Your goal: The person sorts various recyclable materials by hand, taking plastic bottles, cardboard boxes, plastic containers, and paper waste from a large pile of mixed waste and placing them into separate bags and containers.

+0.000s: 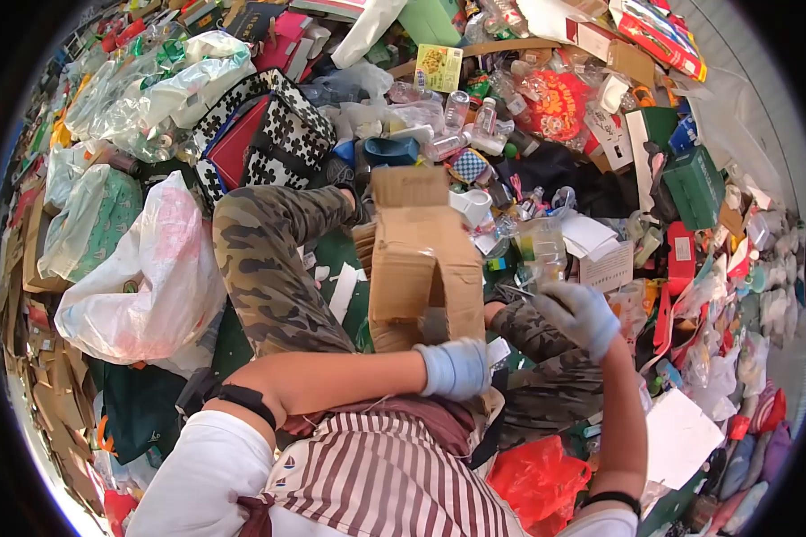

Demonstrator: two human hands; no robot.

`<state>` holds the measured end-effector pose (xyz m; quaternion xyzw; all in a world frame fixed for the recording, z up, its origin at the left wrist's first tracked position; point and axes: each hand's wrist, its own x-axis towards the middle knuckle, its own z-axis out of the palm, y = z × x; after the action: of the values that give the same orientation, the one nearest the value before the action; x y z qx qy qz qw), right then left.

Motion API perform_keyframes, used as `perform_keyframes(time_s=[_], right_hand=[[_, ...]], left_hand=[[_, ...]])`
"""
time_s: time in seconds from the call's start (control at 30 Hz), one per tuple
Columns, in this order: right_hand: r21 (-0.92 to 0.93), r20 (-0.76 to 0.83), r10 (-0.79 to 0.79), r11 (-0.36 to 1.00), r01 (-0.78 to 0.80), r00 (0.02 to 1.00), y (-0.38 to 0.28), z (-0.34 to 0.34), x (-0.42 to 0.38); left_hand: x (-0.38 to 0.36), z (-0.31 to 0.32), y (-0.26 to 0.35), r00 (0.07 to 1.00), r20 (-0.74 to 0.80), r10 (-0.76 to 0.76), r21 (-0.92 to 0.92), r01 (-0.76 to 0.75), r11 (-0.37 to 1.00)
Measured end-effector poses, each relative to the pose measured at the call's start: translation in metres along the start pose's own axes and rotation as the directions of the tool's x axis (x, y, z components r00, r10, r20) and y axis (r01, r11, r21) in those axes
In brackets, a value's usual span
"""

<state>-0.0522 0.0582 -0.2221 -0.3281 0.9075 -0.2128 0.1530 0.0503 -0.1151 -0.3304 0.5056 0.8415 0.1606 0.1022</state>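
An opened brown cardboard box (416,246) stands upright between the person's legs, its flaps spread and a gap in its front. My left hand (456,368), in a light blue glove, is closed at the box's lower edge, with its fingertips partly hidden. To the right of the box, my right hand (582,319), also gloved, is closed around a thin metal tool (521,292) that points left towards the box. The exact kind of tool cannot be made out.
Heaped around are a white plastic bag (148,277), a black-and-white patterned bag (286,134), plastic bottles (485,117), a green box (695,186), a red plastic bag (537,479) and a white sheet (682,438). Camouflage-clad legs (273,268) flank the cardboard.
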Motion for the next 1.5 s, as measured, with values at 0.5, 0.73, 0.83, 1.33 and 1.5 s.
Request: perform_keyframes(time_s=[0.5,0.73,0.83,1.33,1.5], right_hand=[[-0.543,0.655,-0.211,0.536,0.646,0.725,-0.079,-0.038,0.142],[-0.544,0.747,-0.064,0.513,0.664,0.662,-0.095,-0.013,0.156],[-0.536,0.732,-0.009,0.61,0.584,0.681,-0.064,0.021,0.148],[-0.553,0.51,0.324,0.833,0.015,0.797,0.029,0.055,0.009],[-0.59,0.483,0.331,0.807,0.021,0.811,0.03,0.055,0.007]], left_hand=[[0.019,0.006,0.033,0.968,-0.041,0.246,0.243,-0.229,0.943],[0.039,-0.001,0.05,0.938,0.194,0.286,0.277,-0.332,0.902],[0.036,-0.004,0.052,0.907,0.271,0.324,0.252,-0.391,0.885],[-0.002,-0.02,-0.077,0.434,-0.46,-0.775,-0.449,0.639,0.624],[0.026,0.006,-0.078,0.634,-0.241,-0.735,-0.037,0.751,0.659]])
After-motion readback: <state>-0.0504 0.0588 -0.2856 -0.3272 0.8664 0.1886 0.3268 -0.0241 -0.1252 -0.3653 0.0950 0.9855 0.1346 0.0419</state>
